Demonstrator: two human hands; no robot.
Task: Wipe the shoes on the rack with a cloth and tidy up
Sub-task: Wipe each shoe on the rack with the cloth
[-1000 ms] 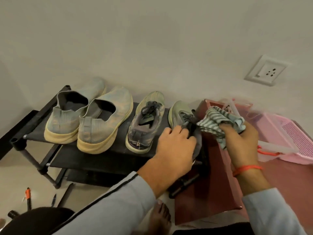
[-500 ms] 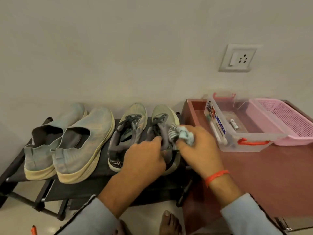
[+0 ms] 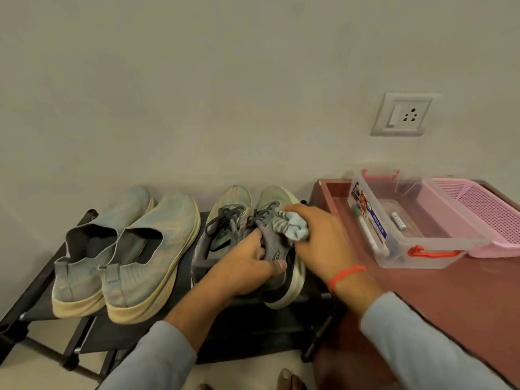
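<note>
My left hand (image 3: 247, 266) grips the heel end of the right-hand grey lace-up sneaker (image 3: 277, 243), fingers curled inside its collar and thumb pressed against the outer side near the sole. The shoe sits on the top shelf of the black shoe rack (image 3: 36, 291), at its right end, toe toward the wall. My right hand (image 3: 323, 243) holds a bunched striped grey and pale-blue cloth (image 3: 289, 226), fingers closed round it, and presses it against the upper of that sneaker just beside the laces. A red thread band (image 3: 347, 274) circles my right wrist, and both arms wear light grey sleeves.

Its partner, the other grey lace-up sneaker (image 3: 222, 223), stands just to the left, touching it or nearly so; from this angle I cannot tell which. Further left on the same shelf sits a pair of blue-grey knit slip-on shoes (image 3: 135, 249) with cream soles, side by side, heels toward me.

To the right of the rack is a reddish-brown cabinet top (image 3: 436, 299). On it stands a clear plastic storage box (image 3: 416, 229) with orange clasps, holding a battery (image 3: 398, 221) and some markers. A pink perforated basket (image 3: 484, 212) sits against the box on its far right. A white wall socket (image 3: 401, 114) is mounted on the wall above.
</note>
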